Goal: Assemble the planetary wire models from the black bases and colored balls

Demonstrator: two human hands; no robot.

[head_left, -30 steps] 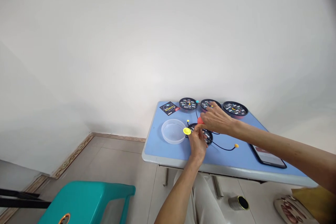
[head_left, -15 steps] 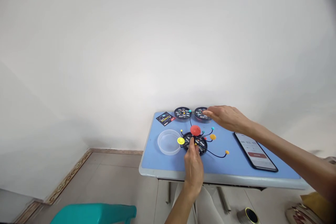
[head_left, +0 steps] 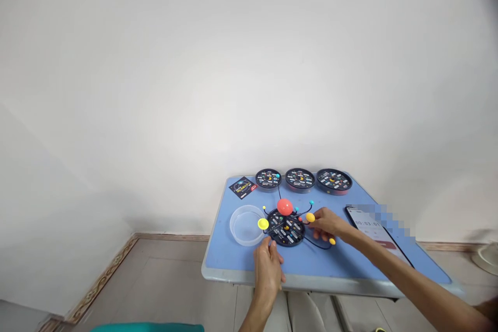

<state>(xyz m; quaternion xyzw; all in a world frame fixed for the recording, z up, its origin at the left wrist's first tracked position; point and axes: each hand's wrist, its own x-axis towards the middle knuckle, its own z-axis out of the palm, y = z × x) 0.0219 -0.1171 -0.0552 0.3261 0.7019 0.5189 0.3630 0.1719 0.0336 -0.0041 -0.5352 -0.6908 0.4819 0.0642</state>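
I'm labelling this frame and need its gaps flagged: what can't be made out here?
Head view:
- Phone screen: pixelated patch partly covers it, digits unreadable.
- Print on the three round discs and black card: too small.
- Right hand at the orange ball: pinching or touching, too small to tell.
- Left hand at the model base: grip hidden by the hand itself.

On the blue table lie a clear dish, card, three black discs, planet model, phone.
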